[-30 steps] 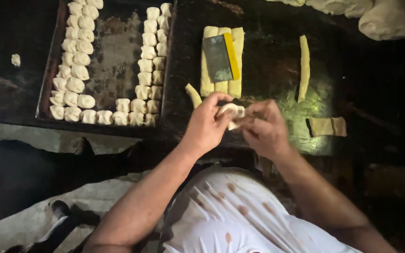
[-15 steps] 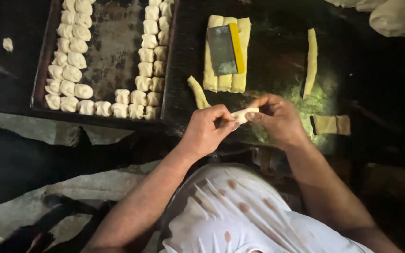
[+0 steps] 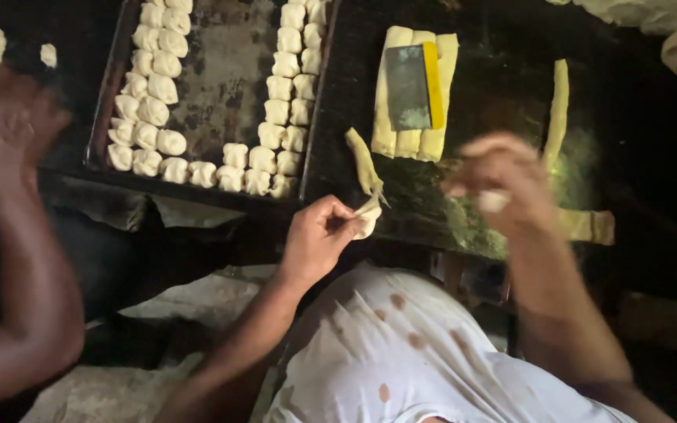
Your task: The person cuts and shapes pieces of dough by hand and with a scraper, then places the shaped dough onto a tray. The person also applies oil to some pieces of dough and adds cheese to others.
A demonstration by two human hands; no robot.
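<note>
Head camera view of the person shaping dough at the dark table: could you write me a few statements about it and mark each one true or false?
1. The left hand pinches a small piece of dough. True.
2. The baking tray is full of dough across its middle. False: the shaped dough pieces line its edges in rows, and the middle is bare.
3. A metal scraper with a yellow edge lies on the folded dough strips. True.
4. The right hand rests flat on the tray. False: it is raised over the dark table, blurred, right of the tray.
5. Another person's arm shows at the left edge. True.
</note>
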